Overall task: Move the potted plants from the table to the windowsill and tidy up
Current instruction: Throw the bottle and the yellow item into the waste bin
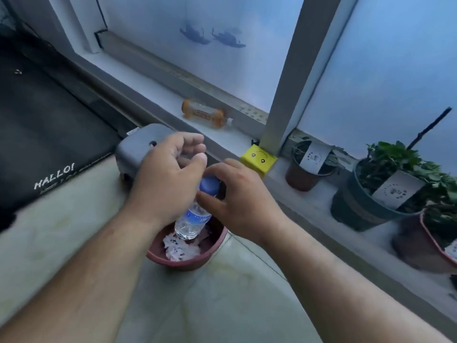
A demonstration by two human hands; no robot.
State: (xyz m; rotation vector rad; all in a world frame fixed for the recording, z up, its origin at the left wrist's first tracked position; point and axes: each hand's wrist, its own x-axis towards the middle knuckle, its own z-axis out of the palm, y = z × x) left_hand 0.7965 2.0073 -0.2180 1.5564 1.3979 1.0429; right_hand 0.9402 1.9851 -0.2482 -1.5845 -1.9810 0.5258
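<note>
- Water bottle (191,219) is gripped at the neck by right hand (237,206); left hand (165,174) is loosely curled, holding nothing.
- Judged light, thin-walled, crushable; best held below blue cap (209,185).

pale table (61,256) — red saucer (212,248), grey box (138,149)

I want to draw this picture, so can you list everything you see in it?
water bottle: 1, clear with blue cap, standing in the bowl
bowl: 1, reddish, on the table, white scraps inside
table: 1, pale
grey box: 1, table's far edge
black bag: 1, left, reads HALLO!
orange bottle: 1, lying on the windowsill
windowsill: 1, white
yellow box: 1, on the sill
potted plants: 3, on the sill, right
left hand: curled, beside the bottle
right hand: its grip at the cap
</note>
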